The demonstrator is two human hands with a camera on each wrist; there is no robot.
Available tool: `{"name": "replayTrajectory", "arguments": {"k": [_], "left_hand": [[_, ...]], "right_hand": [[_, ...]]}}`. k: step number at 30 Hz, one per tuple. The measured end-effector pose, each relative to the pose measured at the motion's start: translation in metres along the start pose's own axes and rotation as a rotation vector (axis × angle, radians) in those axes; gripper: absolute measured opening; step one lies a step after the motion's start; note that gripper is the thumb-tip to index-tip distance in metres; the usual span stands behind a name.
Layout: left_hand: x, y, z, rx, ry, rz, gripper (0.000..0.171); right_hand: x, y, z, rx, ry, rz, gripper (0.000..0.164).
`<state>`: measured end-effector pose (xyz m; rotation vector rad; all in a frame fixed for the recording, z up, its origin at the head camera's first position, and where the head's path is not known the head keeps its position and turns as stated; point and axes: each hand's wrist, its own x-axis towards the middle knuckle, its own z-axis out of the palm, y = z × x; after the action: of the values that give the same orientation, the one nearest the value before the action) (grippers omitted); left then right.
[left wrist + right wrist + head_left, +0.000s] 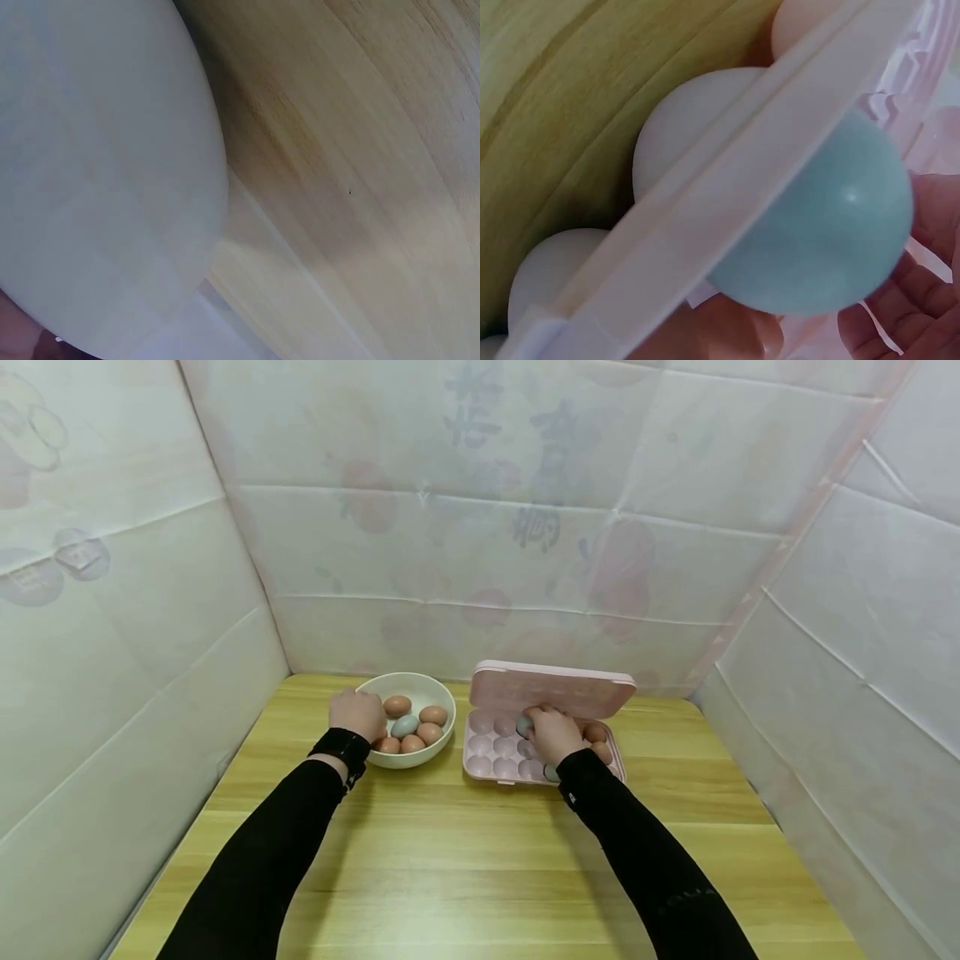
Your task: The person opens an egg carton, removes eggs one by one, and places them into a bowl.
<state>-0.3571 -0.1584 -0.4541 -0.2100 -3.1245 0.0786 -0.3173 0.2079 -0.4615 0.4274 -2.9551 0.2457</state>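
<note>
The right hand [555,735] is positioned over the egg box [480,745]. Its grip is narrow, pinching a blue-green egg [524,725] between the fingers at the rear row of cups; whether the egg is seated in its cup cannot be determined.

The lid [551,685] stands raised along the rear edge of the box. Brown eggs [596,732] occupy cups to the right of the hand, and a pale green egg [551,772] lies in the front row, partly covered by the wrist.

The right wrist view shows a large blue-green egg directly behind the box rim, with curled fingers [922,307] alongside; whether this is the held egg cannot be confirmed.

The left hand [357,712] is at the left rim of the white bowl [412,761]. Its fingers are concealed, so the state of this grip cannot be determined. The bowl contains several brown eggs and one blue-green egg.

Bowl and box stand side by side, slightly apart, at the rear of the wooden bench [450,860].
</note>
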Motion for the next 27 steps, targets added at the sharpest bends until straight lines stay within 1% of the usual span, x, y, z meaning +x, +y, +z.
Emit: {"name": "replayTrajectory", "arguments": {"k": [7,14,19,22,24,27], "left_hand": [[0.0,0.002,0.004,0.041,-0.011,0.03,0.022],[-0.001,0.002,0.004,0.055,0.004,0.048,0.022],[-0.003,0.001,0.004,0.051,0.011,0.049,0.022],[-0.003,0.0,0.006,0.041,0.017,0.051,0.025],[-0.004,-0.001,0.006,0.031,0.031,0.055,0.025],[-0.006,0.0,0.005,-0.006,0.077,0.068,0.022]], "right_hand": [[0.004,0.002,0.008,-0.069,-0.002,-0.031,0.028],[0.007,-0.001,0.011,-0.073,-0.011,-0.035,0.035],[0.007,-0.001,0.019,-0.129,0.057,-0.077,0.035],[0.006,-0.003,0.02,-0.16,0.098,-0.102,0.033],[0.005,-0.003,0.021,-0.162,0.114,-0.115,0.032],[0.006,-0.002,0.024,-0.154,0.128,-0.128,0.03]]}}
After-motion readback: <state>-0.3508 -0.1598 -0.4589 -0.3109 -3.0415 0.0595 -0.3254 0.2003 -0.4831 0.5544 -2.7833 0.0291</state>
